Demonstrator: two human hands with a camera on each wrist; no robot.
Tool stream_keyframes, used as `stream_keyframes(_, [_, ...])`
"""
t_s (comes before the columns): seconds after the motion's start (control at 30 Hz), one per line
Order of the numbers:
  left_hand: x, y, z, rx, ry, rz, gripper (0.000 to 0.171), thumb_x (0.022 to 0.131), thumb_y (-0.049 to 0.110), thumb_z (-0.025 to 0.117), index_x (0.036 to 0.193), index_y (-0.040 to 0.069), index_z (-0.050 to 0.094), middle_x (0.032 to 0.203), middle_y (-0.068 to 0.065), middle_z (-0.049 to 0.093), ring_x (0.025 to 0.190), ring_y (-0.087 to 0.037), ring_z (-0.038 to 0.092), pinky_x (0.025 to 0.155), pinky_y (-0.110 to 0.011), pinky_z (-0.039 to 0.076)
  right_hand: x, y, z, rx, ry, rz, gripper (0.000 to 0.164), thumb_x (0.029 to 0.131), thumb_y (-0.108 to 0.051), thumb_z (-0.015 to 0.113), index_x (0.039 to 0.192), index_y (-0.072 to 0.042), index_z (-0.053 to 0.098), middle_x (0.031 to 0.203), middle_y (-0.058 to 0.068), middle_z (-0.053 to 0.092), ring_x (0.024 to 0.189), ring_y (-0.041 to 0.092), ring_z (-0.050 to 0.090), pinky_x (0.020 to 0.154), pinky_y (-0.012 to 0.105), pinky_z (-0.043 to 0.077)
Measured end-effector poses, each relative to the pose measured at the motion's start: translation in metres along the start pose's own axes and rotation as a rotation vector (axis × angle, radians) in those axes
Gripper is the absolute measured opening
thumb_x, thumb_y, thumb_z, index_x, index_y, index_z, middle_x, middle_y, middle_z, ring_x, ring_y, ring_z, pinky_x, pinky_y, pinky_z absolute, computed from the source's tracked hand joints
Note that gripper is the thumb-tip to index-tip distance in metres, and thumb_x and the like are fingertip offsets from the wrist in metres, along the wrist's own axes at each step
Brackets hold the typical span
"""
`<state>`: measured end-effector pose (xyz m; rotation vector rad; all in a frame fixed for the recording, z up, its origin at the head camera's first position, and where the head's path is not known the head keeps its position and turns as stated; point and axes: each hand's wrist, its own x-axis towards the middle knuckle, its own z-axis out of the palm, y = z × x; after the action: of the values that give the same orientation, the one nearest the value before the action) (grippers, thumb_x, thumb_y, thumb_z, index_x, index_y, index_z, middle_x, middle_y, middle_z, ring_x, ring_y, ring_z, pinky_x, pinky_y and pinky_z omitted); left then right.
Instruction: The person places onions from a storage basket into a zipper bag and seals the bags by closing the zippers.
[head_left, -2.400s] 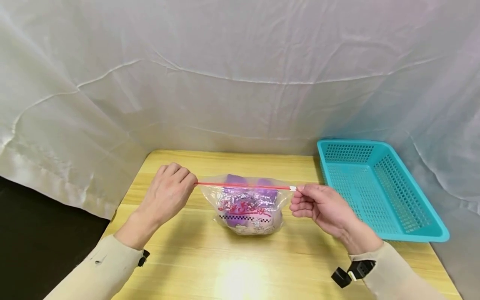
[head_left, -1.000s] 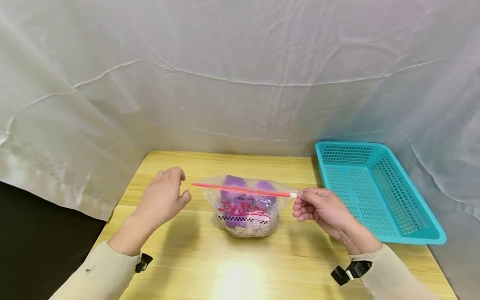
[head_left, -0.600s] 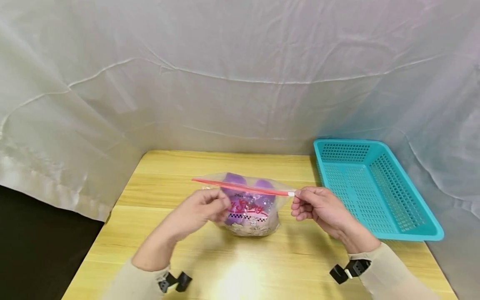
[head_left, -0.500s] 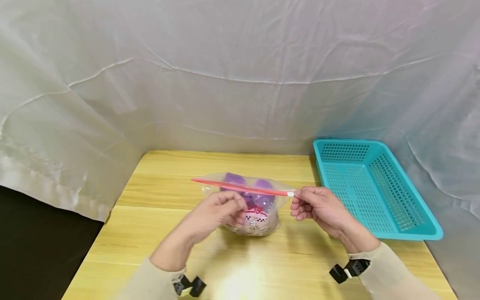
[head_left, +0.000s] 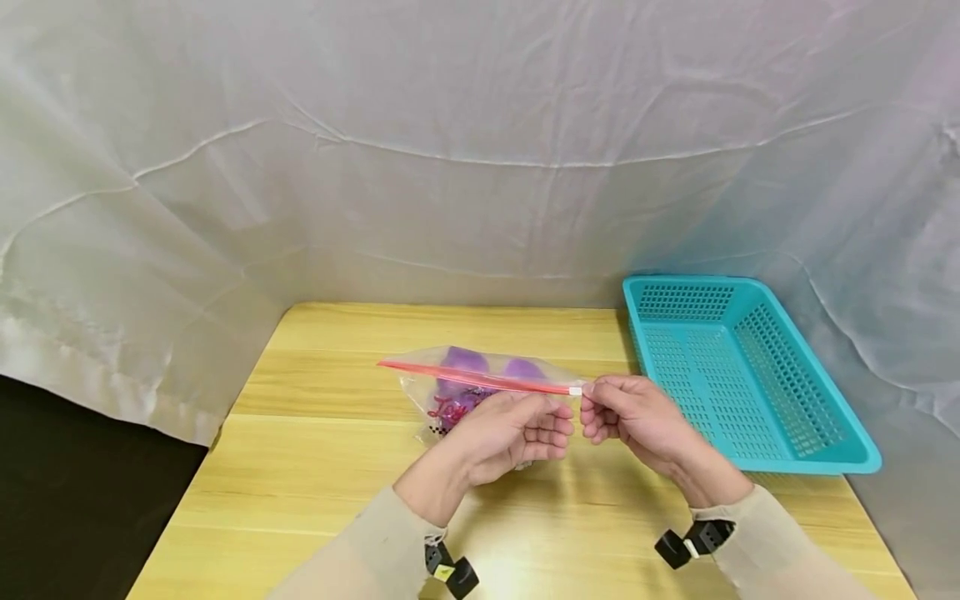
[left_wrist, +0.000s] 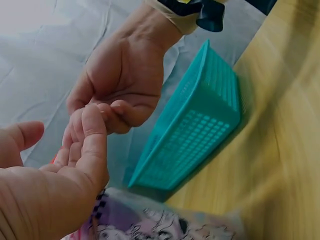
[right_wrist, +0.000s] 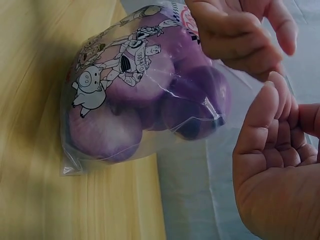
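A clear zip bag (head_left: 417,390) with red lettering, cartoon line figures and a red zip strip (head_left: 480,379) stands on the wooden table. Several smooth, rounded purple things (right_wrist: 107,131) show through its plastic. My right hand (head_left: 637,417) pinches the bag's top right corner, beside the white slider (head_left: 575,391). In front of the bag is my left hand (head_left: 510,437), covering much of the print. Its fingers are softly bent, the thumb stands apart from them, and the fingertips lie close to the right hand's fingers. Nothing sits between left thumb and fingers (left_wrist: 92,145).
A turquoise mesh basket (head_left: 858,463) stands at the table's right side, just beyond my right hand. Pale cloth (head_left: 480,208) hangs behind and along both sides. The wooden table (head_left: 300,492) ends at the left beside a dark area.
My left hand has let go of the zip strip's left end and moved right, across the bag's front to the right hand. The right hand still pinches its corner.
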<state>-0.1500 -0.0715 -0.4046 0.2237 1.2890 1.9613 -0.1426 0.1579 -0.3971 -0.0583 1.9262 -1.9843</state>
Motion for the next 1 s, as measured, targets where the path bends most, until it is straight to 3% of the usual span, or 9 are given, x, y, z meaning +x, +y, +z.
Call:
stream_keyframes(0.2, [0.01, -0.009, 0.005, -0.108, 0.044, -0.02, 0.031, 0.106, 0.028, 0.057, 0.112, -0.001, 0.069, 0.096, -0.007, 0.073, 0.083, -0.016, 0.072, 0.084, -0.03, 0.062, -0.002, 0.002, 0.001, -0.014, -0.008, -0.004, 0.025, 0.107, -0.016, 0.056, 0.088, -0.008, 0.07, 0.079, 0.0, 0.069, 0.066, 0.008, 0.063, 0.062, 0.023, 0.054])
stream_keyframes(0.47, [0.023, -0.019, 0.013, -0.213, 0.15, 0.01, 0.026, 0.103, 0.03, 0.066, 0.098, 0.006, 0.073, 0.086, -0.005, 0.073, 0.073, -0.013, 0.071, 0.074, -0.027, 0.062, -0.004, 0.005, 0.003, -0.035, -0.029, -0.029, 0.027, 0.107, -0.016, 0.055, 0.085, -0.011, 0.071, 0.077, -0.003, 0.067, 0.064, 0.007, 0.06, 0.06, 0.022, 0.05])
stream_keyframes(0.67, [0.025, -0.018, 0.016, -0.18, 0.217, 0.038, 0.023, 0.101, 0.023, 0.07, 0.101, 0.001, 0.078, 0.082, -0.005, 0.076, 0.069, -0.011, 0.072, 0.069, -0.025, 0.062, -0.004, 0.006, 0.003, -0.053, -0.024, -0.043, 0.027, 0.107, -0.016, 0.056, 0.085, -0.011, 0.071, 0.077, -0.002, 0.067, 0.065, 0.008, 0.06, 0.06, 0.022, 0.049])
stream_keyframes(1.0, [0.021, -0.007, 0.015, -0.118, 0.245, 0.037, 0.025, 0.1, 0.015, 0.071, 0.107, -0.009, 0.076, 0.08, -0.009, 0.077, 0.064, -0.011, 0.073, 0.065, -0.023, 0.061, -0.006, 0.005, 0.002, -0.128, -0.022, -0.121, 0.028, 0.107, -0.016, 0.056, 0.084, -0.006, 0.069, 0.075, -0.002, 0.065, 0.063, 0.008, 0.059, 0.059, 0.023, 0.049])
